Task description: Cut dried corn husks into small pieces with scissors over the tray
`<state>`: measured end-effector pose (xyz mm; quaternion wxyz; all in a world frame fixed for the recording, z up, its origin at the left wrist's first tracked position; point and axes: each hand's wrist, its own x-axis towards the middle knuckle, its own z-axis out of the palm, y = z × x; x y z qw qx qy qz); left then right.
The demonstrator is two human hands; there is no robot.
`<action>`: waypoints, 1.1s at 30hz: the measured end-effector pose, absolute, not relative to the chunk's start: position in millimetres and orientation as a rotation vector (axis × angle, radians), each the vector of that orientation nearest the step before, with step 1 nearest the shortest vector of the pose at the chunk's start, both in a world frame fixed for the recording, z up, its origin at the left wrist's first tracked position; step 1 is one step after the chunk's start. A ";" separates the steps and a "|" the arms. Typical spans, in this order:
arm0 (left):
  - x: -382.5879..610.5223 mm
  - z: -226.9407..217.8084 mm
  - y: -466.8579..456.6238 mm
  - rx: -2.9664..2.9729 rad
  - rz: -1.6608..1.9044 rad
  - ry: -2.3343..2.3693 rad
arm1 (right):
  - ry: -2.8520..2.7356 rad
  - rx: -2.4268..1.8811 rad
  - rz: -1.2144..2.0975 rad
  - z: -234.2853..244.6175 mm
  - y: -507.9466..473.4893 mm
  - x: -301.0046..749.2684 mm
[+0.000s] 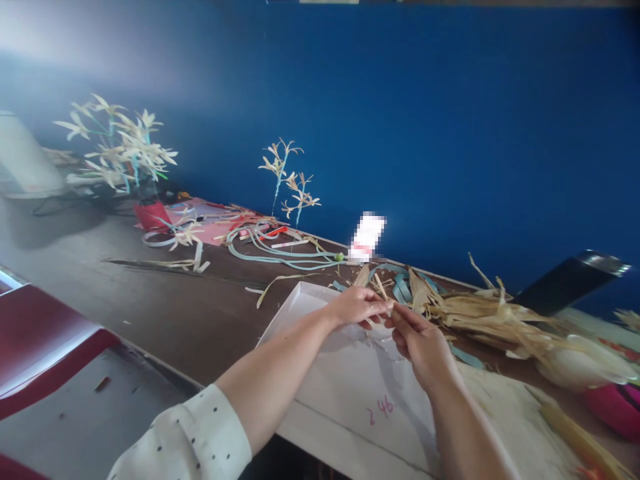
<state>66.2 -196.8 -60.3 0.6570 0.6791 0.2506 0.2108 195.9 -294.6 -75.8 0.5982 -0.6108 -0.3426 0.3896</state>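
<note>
My left hand (357, 307) and my right hand (417, 337) meet fingertip to fingertip above a shallow white tray (345, 393). Both are closed in a pinch. A thin pale strip, like dried corn husk (381, 288), sticks up at the fingertips; most of what they pinch is hidden by the fingers. Red handwritten figures mark the tray's surface below. Right of my right hand lies a bundle of dried corn husks (470, 312). Curled blue ribbon (401, 288) and husk scraps lie just behind my fingers.
Husk flowers in a red pot (153, 217) stand at the left. Two flower stems (280, 177) rise against the blue wall (425, 133). Pale blue tubing (265, 257), a blurred-out screen (367, 237), a dark flask (570, 283) and a red chair (45, 340) surround the workplace.
</note>
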 end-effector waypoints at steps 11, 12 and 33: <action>71.0 -64.5 -196.3 1.629 0.634 0.580 | -0.730 -1.302 0.985 -71.8 -295.7 192.2; 71.4 -64.0 -197.5 1.649 0.668 0.577 | -0.736 -1.301 0.975 -72.6 -295.5 192.1; 75.3 -65.5 -199.1 1.756 0.862 0.773 | -0.671 -1.460 0.414 -76.3 -293.8 207.1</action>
